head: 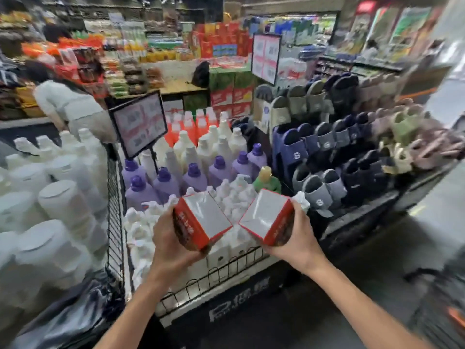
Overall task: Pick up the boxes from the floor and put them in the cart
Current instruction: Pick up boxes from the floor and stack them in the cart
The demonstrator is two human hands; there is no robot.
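Note:
Two red boxes with grey-white upper faces are held up in front of me, over a display of bottles. My left hand (168,241) grips the left box (205,219) from below and the side. My right hand (297,239) grips the right box (264,216) the same way. The boxes tilt toward each other and their near corners almost touch. At the lower right edge a dark wire frame with an orange part (445,306) shows, blurred; I cannot tell whether it is the cart.
A wire-fenced display (216,275) of white and purple bottles stands right ahead. White jugs (50,202) fill the left. A rack of slippers (339,152) runs to the right. A person in light clothes (68,107) bends at the back left. Grey floor (352,311) lies at the lower right.

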